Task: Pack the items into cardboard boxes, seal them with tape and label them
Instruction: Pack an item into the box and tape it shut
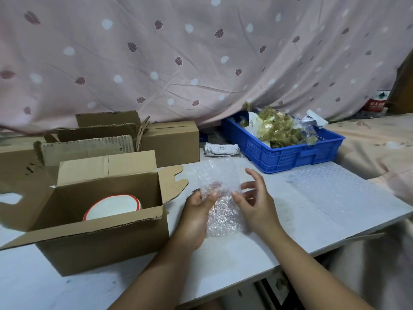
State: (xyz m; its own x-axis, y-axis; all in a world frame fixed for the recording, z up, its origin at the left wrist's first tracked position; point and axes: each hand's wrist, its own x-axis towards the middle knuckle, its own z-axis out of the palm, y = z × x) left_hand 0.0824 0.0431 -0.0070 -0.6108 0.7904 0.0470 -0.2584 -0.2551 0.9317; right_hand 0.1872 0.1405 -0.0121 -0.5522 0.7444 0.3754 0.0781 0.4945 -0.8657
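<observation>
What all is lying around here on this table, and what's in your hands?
open cardboard box: one, brown, table's left
bowl: one, white with red rim, inside that box
other cardboard boxes: several, brown, behind it
bubble wrap piece: one, clear, between both hands
bubble wrap sheet: one, clear, flat on table's right
crate: one, blue, back right, holding yellowish wrappings
paper label: one, white, left of crate
table: one, white
cloth backdrop: one, pink with leaf print, behind everything
left hand: one, grips the piece's left side
right hand: one, pinches its right edge
</observation>
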